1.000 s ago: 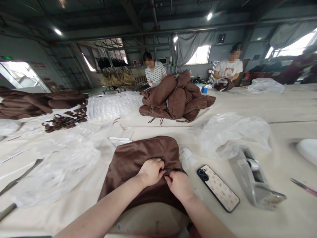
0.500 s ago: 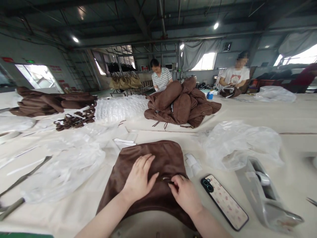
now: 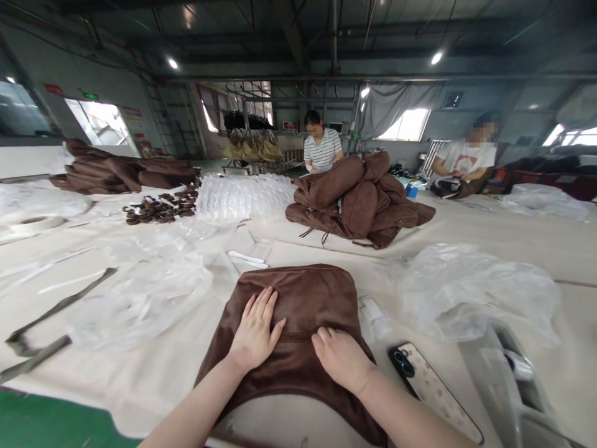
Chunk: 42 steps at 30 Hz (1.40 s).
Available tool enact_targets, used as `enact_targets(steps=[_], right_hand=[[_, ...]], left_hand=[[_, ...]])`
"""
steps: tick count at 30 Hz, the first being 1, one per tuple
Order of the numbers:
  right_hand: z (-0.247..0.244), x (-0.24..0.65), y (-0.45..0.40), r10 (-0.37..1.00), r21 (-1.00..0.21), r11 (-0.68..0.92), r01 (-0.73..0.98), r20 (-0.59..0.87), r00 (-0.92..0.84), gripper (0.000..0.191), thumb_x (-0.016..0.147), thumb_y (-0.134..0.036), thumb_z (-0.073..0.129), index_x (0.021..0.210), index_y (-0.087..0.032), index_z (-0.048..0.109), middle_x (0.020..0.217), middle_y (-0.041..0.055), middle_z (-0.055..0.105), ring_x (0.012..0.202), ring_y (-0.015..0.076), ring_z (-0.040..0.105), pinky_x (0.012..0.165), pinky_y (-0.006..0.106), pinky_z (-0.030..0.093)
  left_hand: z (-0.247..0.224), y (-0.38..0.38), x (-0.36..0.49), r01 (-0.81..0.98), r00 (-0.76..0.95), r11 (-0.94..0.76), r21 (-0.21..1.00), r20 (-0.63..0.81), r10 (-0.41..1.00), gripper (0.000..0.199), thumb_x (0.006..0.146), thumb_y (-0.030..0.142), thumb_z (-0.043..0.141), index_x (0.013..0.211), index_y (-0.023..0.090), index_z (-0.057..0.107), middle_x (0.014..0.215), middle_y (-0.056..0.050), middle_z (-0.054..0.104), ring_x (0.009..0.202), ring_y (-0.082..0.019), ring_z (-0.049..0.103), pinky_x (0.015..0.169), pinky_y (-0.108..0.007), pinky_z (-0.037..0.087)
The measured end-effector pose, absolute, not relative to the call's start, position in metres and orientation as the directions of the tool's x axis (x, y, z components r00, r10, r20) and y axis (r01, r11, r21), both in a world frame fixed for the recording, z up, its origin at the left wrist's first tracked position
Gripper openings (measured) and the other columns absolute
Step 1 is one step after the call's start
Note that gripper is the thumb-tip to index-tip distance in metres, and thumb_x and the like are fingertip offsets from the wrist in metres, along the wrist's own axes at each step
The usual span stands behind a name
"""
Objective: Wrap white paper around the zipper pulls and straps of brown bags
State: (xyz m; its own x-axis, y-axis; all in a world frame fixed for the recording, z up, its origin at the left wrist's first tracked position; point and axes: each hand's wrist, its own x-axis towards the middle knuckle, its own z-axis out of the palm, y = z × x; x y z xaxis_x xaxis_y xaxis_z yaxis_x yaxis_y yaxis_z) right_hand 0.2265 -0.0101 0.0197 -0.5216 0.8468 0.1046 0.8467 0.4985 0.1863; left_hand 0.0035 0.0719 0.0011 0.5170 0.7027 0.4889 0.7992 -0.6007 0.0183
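Observation:
A dark brown handbag [image 3: 303, 298] lies flat on the table in front of me, its curved strap opening toward my body. A straight seam, which looks like a zipper line [image 3: 297, 338], runs across its middle. My left hand [image 3: 255, 330] rests on the left part of the bag, fingers stretched out and palm down. At the right end of the seam, my right hand [image 3: 340, 358] is closed with curled fingers on the bag. Whatever those fingers pinch is hidden beneath them.
Right of the bag lie a phone [image 3: 436, 389], a small white packet [image 3: 373, 317], a clear plastic bag [image 3: 476, 286] and a grey holder [image 3: 513, 373]. Crumpled plastic [image 3: 144, 298] and a dark strap [image 3: 60, 308] lie left. Brown bags [image 3: 357, 199] are heaped beyond; two people work behind.
My view has turned left and shifted. The pale gap and small light piece beside my right fingers no longer show; the seam now looks closed. My left hand still lies on the bag.

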Motion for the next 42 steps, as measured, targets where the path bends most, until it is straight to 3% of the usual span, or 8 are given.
enact_targets(steps=[11,18,22,26,29,32,37,42], right_hand=[[0.048,0.253,-0.005,0.778,0.169,0.628,0.760,-0.122,-0.616,0.022,0.092,-0.011,0.040,0.094,-0.013,0.062,0.091,0.0110,0.065,0.077,0.0215,0.065,0.061,0.030,0.050],[0.056,0.302,-0.037,0.938,0.193,0.346,0.918,-0.040,-0.346,0.019,0.093,-0.013,0.042,0.091,-0.014,0.061,0.087,0.0095,0.064,0.076,0.0205,0.064,0.065,0.030,0.046],[0.048,0.315,-0.074,0.999,0.030,0.035,0.999,-0.039,-0.034,0.011,0.086,-0.015,0.051,0.088,-0.018,0.061,0.087,0.0072,0.064,0.080,0.0212,0.064,0.072,0.030,0.044],[0.019,0.312,-0.102,0.988,-0.102,-0.049,0.994,-0.152,0.033,0.027,0.071,-0.008,0.058,0.096,-0.017,0.061,0.104,0.0117,0.064,0.087,0.0225,0.064,0.074,0.030,0.043],[0.006,0.316,-0.109,0.980,-0.218,-0.121,0.968,-0.182,0.081,0.024,0.071,-0.004,0.052,0.087,-0.019,0.062,0.089,0.0068,0.068,0.083,0.0203,0.064,0.071,0.027,0.042],[0.016,0.327,-0.109,0.971,-0.356,-0.229,0.906,-0.153,0.186,0.012,0.076,-0.011,0.051,0.073,-0.020,0.059,0.070,0.0022,0.065,0.068,0.0180,0.060,0.063,0.027,0.039],[0.048,0.309,-0.098,0.972,-0.873,-0.221,0.435,-0.163,0.168,0.016,0.084,-0.036,0.053,0.080,-0.021,0.055,0.059,-0.0035,0.055,0.055,0.0137,0.052,0.055,0.025,0.039],[0.045,0.240,-0.086,0.982,-0.975,-0.184,0.126,-0.178,0.058,0.029,0.074,-0.039,0.067,0.092,-0.020,0.054,0.075,-0.0020,0.060,0.057,0.0112,0.054,0.054,0.023,0.043]], left_hand=[[-0.005,0.077,0.000,0.755,0.530,-0.652,0.069,0.520,0.670,0.056,0.091,0.037,0.044,0.141,0.012,0.037,0.148,-0.016,0.039,0.139,-0.028,0.033,0.116,-0.049,0.024],[-0.006,0.077,-0.003,0.745,0.512,-0.660,0.101,0.547,0.662,0.054,0.091,0.037,0.043,0.139,0.013,0.039,0.147,-0.016,0.042,0.137,-0.028,0.036,0.116,-0.048,0.024],[-0.007,0.077,0.000,0.741,0.483,-0.655,0.149,0.559,0.674,0.054,0.090,0.037,0.044,0.139,0.015,0.041,0.146,-0.015,0.043,0.137,-0.028,0.037,0.116,-0.049,0.025],[-0.005,0.076,0.001,0.747,0.463,-0.638,0.187,0.543,0.700,0.052,0.090,0.037,0.045,0.137,0.015,0.043,0.146,-0.015,0.043,0.136,-0.029,0.038,0.116,-0.050,0.025],[0.006,0.062,-0.001,0.727,0.422,-0.620,0.296,0.519,0.743,0.048,0.088,0.037,0.049,0.130,0.013,0.048,0.141,-0.016,0.047,0.132,-0.029,0.042,0.113,-0.050,0.031],[0.025,0.028,-0.002,0.626,0.336,-0.582,0.519,0.495,0.802,0.037,0.088,0.035,0.053,0.120,0.017,0.055,0.132,-0.012,0.055,0.123,-0.024,0.052,0.106,-0.041,0.043],[0.046,-0.038,0.011,0.349,0.368,-0.489,0.800,0.363,0.856,0.017,0.089,0.031,0.053,0.099,0.023,0.064,0.110,-0.005,0.066,0.100,-0.017,0.064,0.089,-0.030,0.054],[0.033,-0.070,0.029,0.172,0.425,-0.254,0.952,0.162,0.891,0.020,0.082,0.031,0.063,0.099,0.020,0.064,0.107,-0.007,0.067,0.099,-0.018,0.064,0.087,-0.029,0.053]])
